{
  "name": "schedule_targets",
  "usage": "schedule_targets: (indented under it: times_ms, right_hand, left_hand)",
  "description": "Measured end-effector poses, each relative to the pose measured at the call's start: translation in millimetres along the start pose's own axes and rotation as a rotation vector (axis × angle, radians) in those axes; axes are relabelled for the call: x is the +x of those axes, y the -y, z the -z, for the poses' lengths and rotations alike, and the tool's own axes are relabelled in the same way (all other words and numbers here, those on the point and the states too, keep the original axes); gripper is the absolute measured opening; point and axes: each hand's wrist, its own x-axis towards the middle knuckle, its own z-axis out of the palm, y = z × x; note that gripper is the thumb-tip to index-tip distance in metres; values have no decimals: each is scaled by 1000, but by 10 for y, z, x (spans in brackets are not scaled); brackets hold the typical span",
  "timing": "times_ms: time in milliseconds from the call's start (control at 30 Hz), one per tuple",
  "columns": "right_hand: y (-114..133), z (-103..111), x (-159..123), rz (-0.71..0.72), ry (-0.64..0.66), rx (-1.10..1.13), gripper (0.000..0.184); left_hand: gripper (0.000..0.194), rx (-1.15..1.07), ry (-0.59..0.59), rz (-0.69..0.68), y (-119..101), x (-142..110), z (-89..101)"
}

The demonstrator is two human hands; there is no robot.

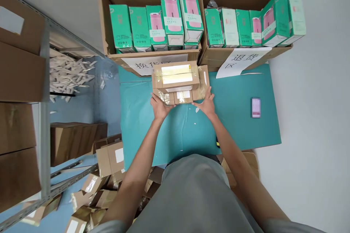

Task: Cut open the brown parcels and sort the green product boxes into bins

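On the teal tabletop, small brown cardboard boxes point(182, 97) stand side by side, with another taped cardboard box point(177, 86) lying across their top. My left hand point(160, 107) grips the front left corner of the lower row, its thumb along the front edge. At the front right corner, my right hand point(206, 105) holds the same row, thumb at the front and fingers on the side. Pale labels and clear tape cover the boxes. Their undersides are hidden.
Two large open cartons point(197, 57) at the back hold several green printed boxes point(140, 27). Paper signs point(240, 60) hang on their fronts. A phone point(256, 107) lies on the table point(237, 127) at right. Shelving point(45, 145) and loose cardboard boxes point(109, 158) are on the left.
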Motion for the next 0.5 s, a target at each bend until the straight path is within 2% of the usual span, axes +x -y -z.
schedule_targets:
  times_ms: [100, 233, 400, 500]
  right_hand:
    - [57, 28, 112, -10, -19, -23, 168]
    - [194, 128, 227, 62, -17, -31, 167]
    - [559, 284, 312, 180, 58, 110, 142]
    - [711, 378, 147, 193, 88, 170, 126]
  left_hand:
    - [171, 8, 20, -3, -65, 44, 34]
    - [157, -19, 39, -101, -186, 63, 127]
    - [135, -167, 26, -186, -409, 112, 295]
    - [112, -271, 14, -212, -487, -17, 448]
